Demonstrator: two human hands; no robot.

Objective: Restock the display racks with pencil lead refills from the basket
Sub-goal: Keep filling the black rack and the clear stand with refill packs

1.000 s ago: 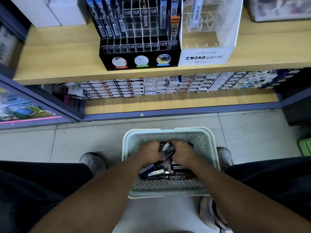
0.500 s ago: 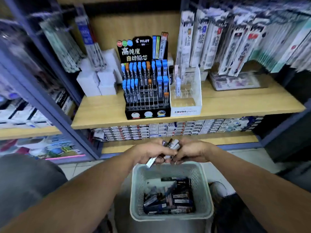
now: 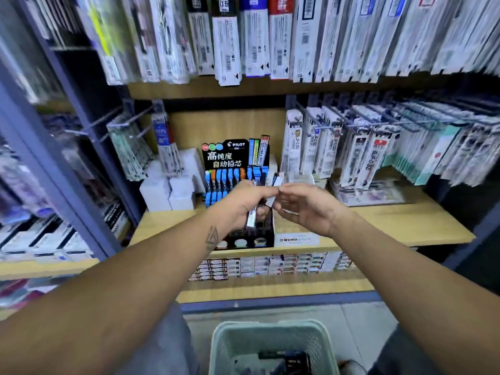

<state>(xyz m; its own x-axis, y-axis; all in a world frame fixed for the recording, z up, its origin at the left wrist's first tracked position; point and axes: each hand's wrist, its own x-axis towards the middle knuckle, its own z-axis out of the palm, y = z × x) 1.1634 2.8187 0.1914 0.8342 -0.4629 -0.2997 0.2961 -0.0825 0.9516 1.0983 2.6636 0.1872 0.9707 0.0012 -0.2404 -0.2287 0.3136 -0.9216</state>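
A black rack [image 3: 244, 212] with white lettering, a red, a green and a blue dot on its header and rows of blue and orange caps stands on a pale wood shelf [image 3: 400, 226]. White boxes [image 3: 167, 190] sit beside it. White packs [image 3: 324, 147] printed in black and red hang from grey pegs. A pale green perforated basket [image 3: 270, 345] holds dark refills [image 3: 292, 361].

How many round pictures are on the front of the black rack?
3, in a row along the black rack's bottom front: left picture partly behind the left forearm, middle picture, right picture. The arm may hide more.
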